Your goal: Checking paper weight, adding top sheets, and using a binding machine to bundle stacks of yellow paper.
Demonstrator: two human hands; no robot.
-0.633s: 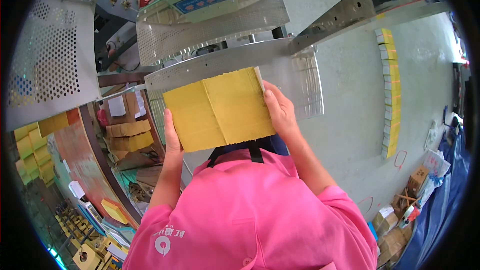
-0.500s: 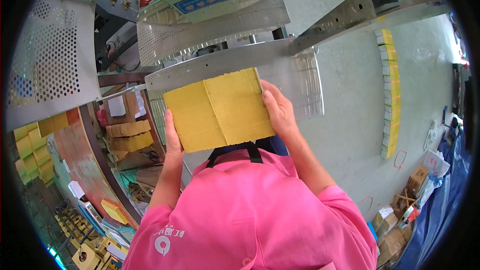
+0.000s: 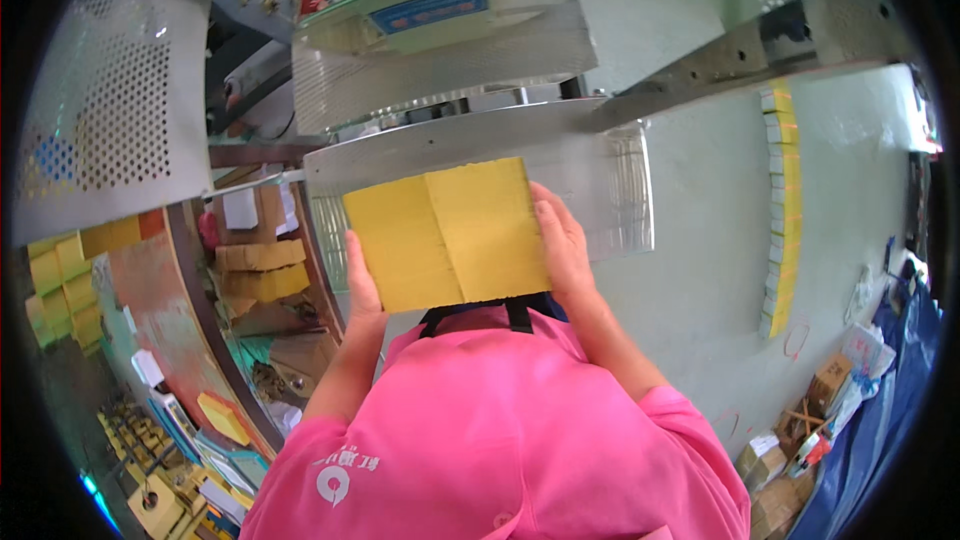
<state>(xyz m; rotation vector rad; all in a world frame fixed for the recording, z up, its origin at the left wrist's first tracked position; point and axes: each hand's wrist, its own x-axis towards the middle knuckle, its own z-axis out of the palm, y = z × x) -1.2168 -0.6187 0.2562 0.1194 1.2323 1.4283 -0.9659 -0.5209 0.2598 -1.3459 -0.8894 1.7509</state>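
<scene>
"Two hands on it?"

"Two, yes. My left hand (image 3: 363,278) has the left edge of the yellow paper (image 3: 450,235), and my right hand (image 3: 566,250) has the right edge."

"How far closed are they?"

"Each is partly curled around its edge, with the paper between them. Most of my fingers are hidden beneath it, so how hard they press I cannot tell."

"And where is the paper?"

"Just beyond my pink shirt (image 3: 470,420), its right side turned a little away from me, a crease running down across it. It covers part of the metal plate (image 3: 610,185); whether they touch, I cannot tell."

"Anything else around you?"

"On my left, a metal panel (image 3: 120,105) full of holes. On my right, a row of yellow-and-white bundles (image 3: 783,210) on the floor (image 3: 690,310), and some cardboard boxes (image 3: 830,382) near a blue sheet (image 3: 875,430)."
</scene>
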